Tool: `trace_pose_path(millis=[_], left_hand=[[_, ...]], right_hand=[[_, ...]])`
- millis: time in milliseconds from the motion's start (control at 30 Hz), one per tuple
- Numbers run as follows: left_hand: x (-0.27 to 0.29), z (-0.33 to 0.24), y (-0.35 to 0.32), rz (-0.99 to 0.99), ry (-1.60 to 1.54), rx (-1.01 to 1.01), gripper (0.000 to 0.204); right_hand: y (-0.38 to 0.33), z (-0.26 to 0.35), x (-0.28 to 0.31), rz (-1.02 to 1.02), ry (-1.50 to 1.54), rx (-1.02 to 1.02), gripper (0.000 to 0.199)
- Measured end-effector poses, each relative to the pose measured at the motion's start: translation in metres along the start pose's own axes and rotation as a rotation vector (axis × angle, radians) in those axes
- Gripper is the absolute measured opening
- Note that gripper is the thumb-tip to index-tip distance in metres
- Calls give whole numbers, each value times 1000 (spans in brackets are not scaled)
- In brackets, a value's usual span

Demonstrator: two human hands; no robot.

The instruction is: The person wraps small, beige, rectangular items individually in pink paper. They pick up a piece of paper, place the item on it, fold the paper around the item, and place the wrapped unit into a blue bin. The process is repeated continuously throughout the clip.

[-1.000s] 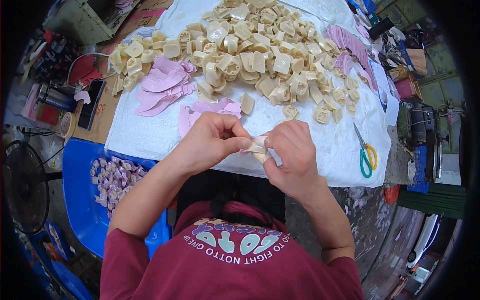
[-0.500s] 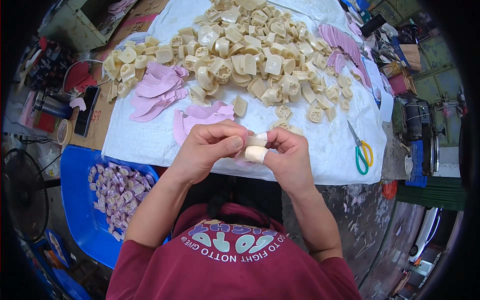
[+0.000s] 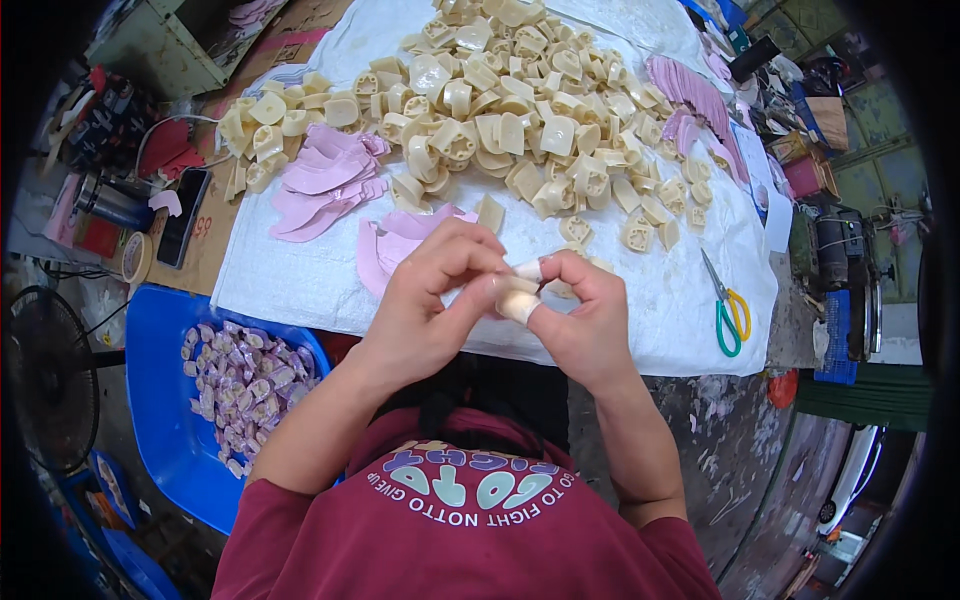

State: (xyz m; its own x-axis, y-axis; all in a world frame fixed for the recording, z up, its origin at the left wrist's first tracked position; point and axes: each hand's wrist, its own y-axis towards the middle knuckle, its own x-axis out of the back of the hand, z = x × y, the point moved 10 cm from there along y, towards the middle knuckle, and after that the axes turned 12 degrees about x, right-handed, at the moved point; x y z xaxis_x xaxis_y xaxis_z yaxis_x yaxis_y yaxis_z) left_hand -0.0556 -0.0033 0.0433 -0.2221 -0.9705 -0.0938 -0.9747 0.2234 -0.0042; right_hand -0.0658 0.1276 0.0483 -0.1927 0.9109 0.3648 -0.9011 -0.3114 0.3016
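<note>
A cream shoe heel (image 3: 516, 284) sits between my two hands, mostly covered by the fingers. My left hand (image 3: 432, 305) is closed on its left side, thumb and fingertips pressed together. From the other side my right hand (image 3: 588, 318) pinches it, with pale wraps on the thumb and a finger. Just beyond my left hand, pink cover pieces (image 3: 385, 248) lie on the white cloth (image 3: 290, 290), and a second stack of pink pieces (image 3: 325, 185) is farther left. A large heap of cream heels (image 3: 500, 110) spreads over the far part of the cloth.
Scissors (image 3: 728, 305) with green and yellow handles lie at the right. A blue tub (image 3: 160, 420) of purple-covered heels (image 3: 245, 385) stands below the table's left edge. At the left are a phone (image 3: 183, 218), a tape roll (image 3: 137, 257) and a fan (image 3: 50, 380). More pink strips (image 3: 695, 100) lie far right.
My left fingers have lifted and shifted over the heel, and the pink bit seen under my hands is hidden now. The whole view has shifted slightly.
</note>
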Motion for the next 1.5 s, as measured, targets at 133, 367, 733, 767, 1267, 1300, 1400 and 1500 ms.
trace_pose_path(millis=[133, 367, 733, 767, 1267, 1300, 1400, 1500], left_hand=[[9, -7, -12, -11, -174, -74, 17], [-2, -47, -35, -43, 159, -474, 25], [-13, -49, -37, -102, 509, -560, 28], [-15, -48, -35, -115, 559, -555, 28], [-8, -19, -19, -257, 533, -319, 20], [-10, -16, -18, -255, 573, -293, 19], [2, 10, -7, -239, 235, -67, 14], [1, 39, 1, -76, -235, 163, 9]], right_hand=[[6, 49, 0, 70, -326, 425, 38], [-27, -19, -2, -274, 897, -166, 47], [-34, -1, -2, -230, 737, -220, 23], [-32, 3, 0, -227, 644, -201, 24], [-19, -14, -8, -95, 125, 3, 22], [-19, -20, -9, -76, 143, -26, 21], [-15, -28, -9, -44, 296, -97, 17], [-10, -23, -2, -59, 488, -74, 13]])
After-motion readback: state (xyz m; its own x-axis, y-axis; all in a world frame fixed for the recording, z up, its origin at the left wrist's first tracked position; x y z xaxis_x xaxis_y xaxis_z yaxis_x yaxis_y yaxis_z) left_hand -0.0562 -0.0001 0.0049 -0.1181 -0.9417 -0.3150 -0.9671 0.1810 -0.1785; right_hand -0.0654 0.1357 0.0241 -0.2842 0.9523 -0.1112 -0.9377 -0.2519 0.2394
